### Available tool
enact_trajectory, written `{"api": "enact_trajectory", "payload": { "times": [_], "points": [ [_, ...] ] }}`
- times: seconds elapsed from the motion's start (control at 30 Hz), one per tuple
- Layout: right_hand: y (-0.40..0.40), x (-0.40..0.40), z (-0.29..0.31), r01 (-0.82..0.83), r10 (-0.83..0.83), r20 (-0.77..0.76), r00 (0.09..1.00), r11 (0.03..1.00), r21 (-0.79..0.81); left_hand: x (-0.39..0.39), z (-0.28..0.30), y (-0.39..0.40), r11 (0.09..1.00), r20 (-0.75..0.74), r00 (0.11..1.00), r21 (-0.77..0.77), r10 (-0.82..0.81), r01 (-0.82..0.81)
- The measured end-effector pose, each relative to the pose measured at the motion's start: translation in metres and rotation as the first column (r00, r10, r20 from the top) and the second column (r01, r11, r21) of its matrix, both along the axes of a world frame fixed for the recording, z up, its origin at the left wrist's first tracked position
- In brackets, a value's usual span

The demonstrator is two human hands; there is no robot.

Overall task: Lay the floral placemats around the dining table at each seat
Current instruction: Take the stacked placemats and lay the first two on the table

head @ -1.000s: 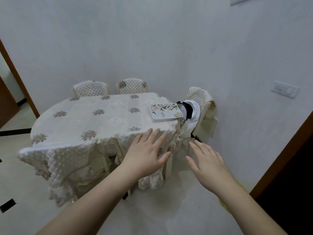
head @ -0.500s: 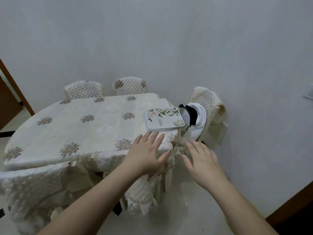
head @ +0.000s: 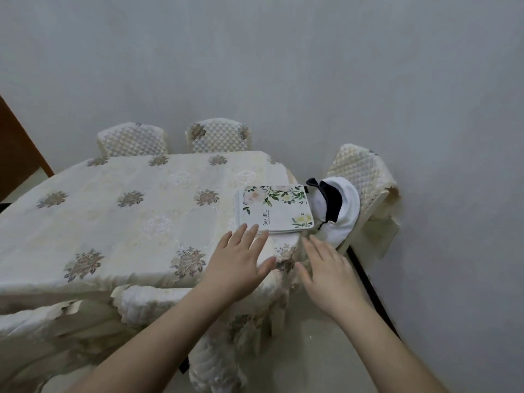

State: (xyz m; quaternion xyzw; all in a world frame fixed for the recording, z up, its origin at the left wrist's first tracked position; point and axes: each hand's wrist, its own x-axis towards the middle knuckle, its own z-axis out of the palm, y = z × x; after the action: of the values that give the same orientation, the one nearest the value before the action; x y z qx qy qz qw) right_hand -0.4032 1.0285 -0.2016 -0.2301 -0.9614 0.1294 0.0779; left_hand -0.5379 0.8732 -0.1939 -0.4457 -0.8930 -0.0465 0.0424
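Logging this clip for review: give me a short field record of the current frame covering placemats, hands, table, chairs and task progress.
placemats: stack of white floral-print rectangular placemats, at the table's right end
left hand: left hand open, fingers at the stack's near edge
right hand: right hand open, holding nothing
table: dining table under a cream quilted tablecloth
chairs: quilted cream chair carries a white and black cloth
progress: no placemat laid out yet

Single head-worn view, standing height, angled forward and down across the table (head: 119, 211) corner toward the wall (head: 283, 66); table close.
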Motion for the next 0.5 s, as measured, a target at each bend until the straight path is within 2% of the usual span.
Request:
{"api": "enact_trajectory", "payload": {
  "times": [0.27,0.5],
  "points": [
    [0.053,-0.108,-0.034,-0.021,0.019,0.043,0.999,0.999,0.029,-0.098,-0.046,0.052,0.997,-0.033,0.999,-0.077,-0.028,0.025],
    [0.101,-0.169,-0.057,0.016,-0.015,0.06,0.998,1.0,-0.02,-0.171,-0.07,0.101,0.998,0.002,0.999,-0.041,-0.043,0.043]
  ]
}}
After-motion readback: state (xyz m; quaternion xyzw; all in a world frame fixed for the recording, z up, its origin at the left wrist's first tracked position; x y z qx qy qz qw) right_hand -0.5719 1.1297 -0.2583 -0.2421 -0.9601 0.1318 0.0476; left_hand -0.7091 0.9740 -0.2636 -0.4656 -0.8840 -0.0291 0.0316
